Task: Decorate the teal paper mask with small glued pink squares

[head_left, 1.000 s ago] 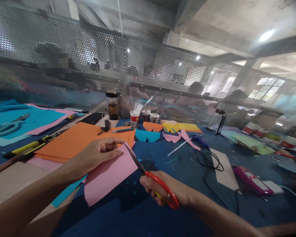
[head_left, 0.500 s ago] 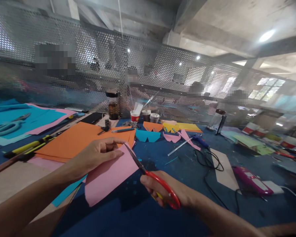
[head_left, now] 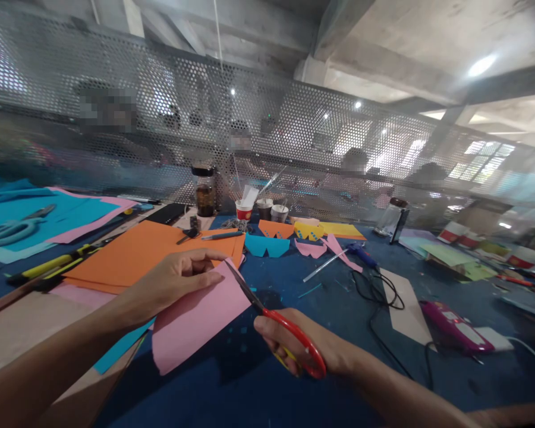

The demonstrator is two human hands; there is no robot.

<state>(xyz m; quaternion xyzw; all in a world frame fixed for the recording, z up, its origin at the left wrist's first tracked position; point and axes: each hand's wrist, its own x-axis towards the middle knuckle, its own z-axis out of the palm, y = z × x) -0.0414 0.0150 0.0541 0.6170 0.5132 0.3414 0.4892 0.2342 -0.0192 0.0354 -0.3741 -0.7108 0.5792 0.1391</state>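
A sheet of pink paper (head_left: 200, 324) is pinched between the thumb and fingers of my left hand (head_left: 185, 279) near its upper edge. My right hand (head_left: 294, 339) grips red-handled scissors (head_left: 301, 339), a bit of yellow showing at the lower handle. Their dark blades lie along the paper's upper right edge, close to my left fingertips. Behind my left hand lie orange sheets (head_left: 129, 249) with a pen (head_left: 223, 235) on them. Cut paper shapes in blue (head_left: 267, 246), pink (head_left: 310, 248), orange (head_left: 275, 228) and yellow (head_left: 308, 230) stand beyond the scissors.
Paper cups (head_left: 244, 210) and a dark-lidded jar (head_left: 205, 193) stand by the perforated metal screen (head_left: 285, 131). To the right are a glue gun (head_left: 361, 252) with its cord and a magenta device (head_left: 457, 327). Blue-handled scissors (head_left: 13, 232) and a yellow cutter (head_left: 49, 266) lie left.
Almost nothing differs. The lower left corner of the pink paper has shifted slightly, while both hands and the scissors hold nearly the same place.
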